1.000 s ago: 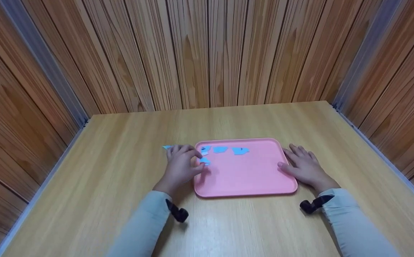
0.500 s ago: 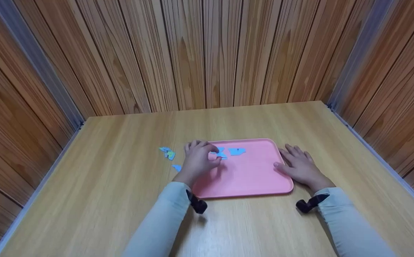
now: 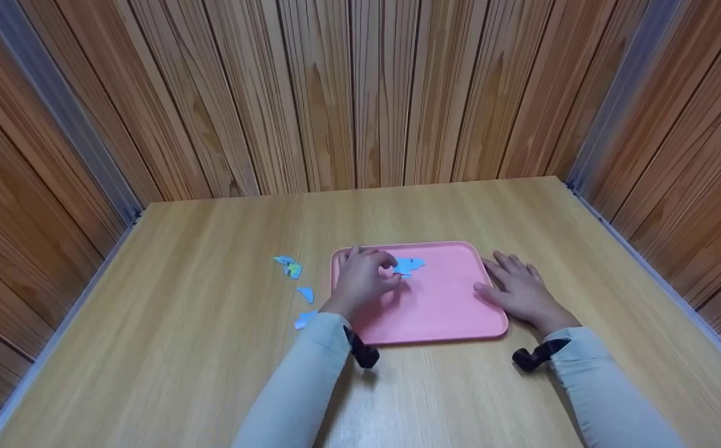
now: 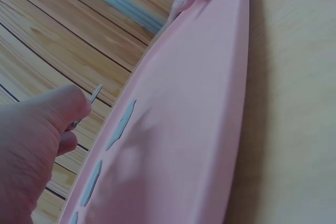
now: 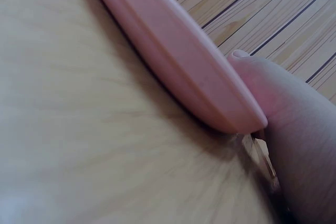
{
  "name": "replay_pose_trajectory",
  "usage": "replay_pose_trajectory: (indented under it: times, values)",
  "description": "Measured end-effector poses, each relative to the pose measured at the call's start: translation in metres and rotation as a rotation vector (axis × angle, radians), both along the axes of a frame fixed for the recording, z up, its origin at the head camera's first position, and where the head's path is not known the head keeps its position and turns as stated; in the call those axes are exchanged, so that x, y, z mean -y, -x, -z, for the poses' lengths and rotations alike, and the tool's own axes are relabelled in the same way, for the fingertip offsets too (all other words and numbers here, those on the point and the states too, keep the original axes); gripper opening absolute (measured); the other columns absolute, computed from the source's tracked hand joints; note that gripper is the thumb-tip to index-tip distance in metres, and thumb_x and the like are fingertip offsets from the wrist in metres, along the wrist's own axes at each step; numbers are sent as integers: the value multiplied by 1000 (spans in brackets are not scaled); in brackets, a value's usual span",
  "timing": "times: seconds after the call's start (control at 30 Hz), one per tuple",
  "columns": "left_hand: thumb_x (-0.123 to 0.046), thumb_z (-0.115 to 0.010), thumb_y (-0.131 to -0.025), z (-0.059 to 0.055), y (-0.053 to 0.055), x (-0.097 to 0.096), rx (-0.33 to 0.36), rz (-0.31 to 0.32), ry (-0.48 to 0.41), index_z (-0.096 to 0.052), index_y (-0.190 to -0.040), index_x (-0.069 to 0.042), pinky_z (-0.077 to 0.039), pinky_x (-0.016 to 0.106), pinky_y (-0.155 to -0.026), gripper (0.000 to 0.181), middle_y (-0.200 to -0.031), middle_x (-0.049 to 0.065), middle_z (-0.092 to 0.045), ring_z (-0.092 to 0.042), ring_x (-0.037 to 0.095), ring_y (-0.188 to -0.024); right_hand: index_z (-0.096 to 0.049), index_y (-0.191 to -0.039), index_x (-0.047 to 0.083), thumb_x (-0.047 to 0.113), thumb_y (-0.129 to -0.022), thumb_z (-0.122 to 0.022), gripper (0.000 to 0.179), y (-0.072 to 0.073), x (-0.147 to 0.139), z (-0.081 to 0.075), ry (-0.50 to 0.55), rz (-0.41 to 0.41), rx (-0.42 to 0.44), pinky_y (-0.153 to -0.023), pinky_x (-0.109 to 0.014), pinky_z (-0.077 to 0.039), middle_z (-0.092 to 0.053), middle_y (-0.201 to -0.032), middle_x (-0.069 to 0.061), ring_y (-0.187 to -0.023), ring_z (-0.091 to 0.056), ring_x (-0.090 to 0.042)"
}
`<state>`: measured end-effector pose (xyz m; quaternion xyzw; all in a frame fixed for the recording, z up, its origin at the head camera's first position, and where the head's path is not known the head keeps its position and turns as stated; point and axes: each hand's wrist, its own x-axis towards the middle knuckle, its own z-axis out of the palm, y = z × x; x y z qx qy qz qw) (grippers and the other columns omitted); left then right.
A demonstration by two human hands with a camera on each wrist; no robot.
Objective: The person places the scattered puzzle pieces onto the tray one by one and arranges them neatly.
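Observation:
My left hand point(image 3: 361, 281) is over the left part of the pink tray point(image 3: 441, 308), with thumb and forefinger pinching a small flat blue piece point(image 4: 96, 94). That held piece is raised above the tray surface in the left wrist view. Below it, jagged flat blue pieces point(image 4: 121, 124) lie in a row along the tray's far side. One blue piece point(image 3: 417, 263) shows beyond my fingertips in the head view; the others are hidden by the hand. My right hand point(image 3: 522, 291) lies at the tray's right edge, its thumb point(image 5: 247, 59) over the rim and its fingers spread on the table.
Left of the tray, a blue piece with green and yellow patches point(image 3: 289, 266), a small blue piece point(image 3: 306, 294) and a lighter blue piece point(image 3: 304, 320) lie on the wooden table point(image 3: 211, 298). Wood-panelled walls point(image 3: 360, 93) enclose the table's back and sides.
My left hand has moved right, from the tray's left edge to over the tray, carrying the flat blue piece. Loose pieces on the table have come into sight. The right hand stays on the tray edge.

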<state>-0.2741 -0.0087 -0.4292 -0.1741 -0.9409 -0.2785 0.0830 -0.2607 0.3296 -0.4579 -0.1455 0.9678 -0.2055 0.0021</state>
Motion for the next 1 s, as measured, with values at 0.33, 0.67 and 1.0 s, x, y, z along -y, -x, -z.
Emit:
replay_pose_trajectory:
  times: [0.33, 0.67, 1.0]
  values:
    - [-47, -80, -85, 5, 13, -38, 41, -10, -9, -77, -101, -27, -23, 48, -111, 26, -127, -4, -52, -36, 21, -124, -35, -156, 5, 61, -98, -48, 82, -1, -1, -2, 7, 2, -17, -116, -66, 1, -18, -164, -27, -150, -6, -50]
    - [-45, -76, -87, 15, 27, -62, 18, -3, 75, -77, -102, -26, -23, 47, -110, 24, -130, -2, -50, -37, 23, -123, -33, -158, 8, 63, -98, -45, 82, 0, -2, 1, 6, 4, -7, -117, -65, 2, -17, -165, -24, -151, -4, -48]
    - [-48, -73, -90, 22, 34, -73, 95, -26, 68, -76, -107, -33, -17, 53, -114, 22, -135, -2, -46, -33, 26, -128, -33, -158, 9, 66, -98, -43, 84, -2, 0, 1, 7, 21, 11, -117, -64, 2, -17, -165, -23, -152, -4, -47]
